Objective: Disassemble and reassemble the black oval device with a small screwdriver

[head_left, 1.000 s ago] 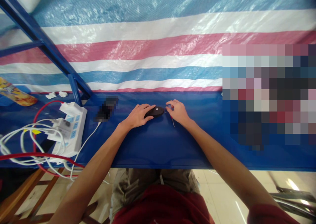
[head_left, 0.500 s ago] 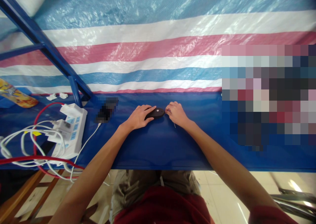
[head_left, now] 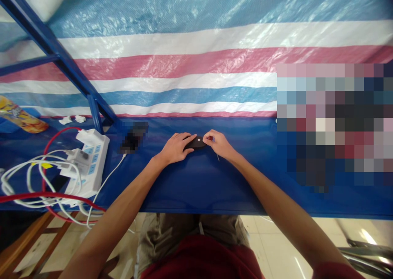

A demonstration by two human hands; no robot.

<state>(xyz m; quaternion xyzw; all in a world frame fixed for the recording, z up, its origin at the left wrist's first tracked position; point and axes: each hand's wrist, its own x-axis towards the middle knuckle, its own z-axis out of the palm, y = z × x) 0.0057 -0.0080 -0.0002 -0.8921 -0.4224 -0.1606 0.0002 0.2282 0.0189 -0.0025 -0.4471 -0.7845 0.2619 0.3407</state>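
A small black oval device [head_left: 196, 142] lies on the blue table [head_left: 196, 180]. My left hand [head_left: 175, 147] rests over its left end with fingers curled on it, holding it down. My right hand [head_left: 217, 143] is at its right end, fingers pinched together at the device's edge. A thin tool with a metal tip [head_left: 217, 157] sticks out below the right hand; its handle is hidden in the fingers.
A white power strip [head_left: 89, 162] with white and red cables [head_left: 37, 189] lies at the left. A blue metal frame [head_left: 61, 62] rises at the back left before a striped tarpaulin [head_left: 196, 66]. A yellow packet [head_left: 21, 117] sits far left. Blurred patches cover parts.
My right hand has closed in on the device's right end and turned, so the tool's red handle no longer shows. The left hand stays on the device.
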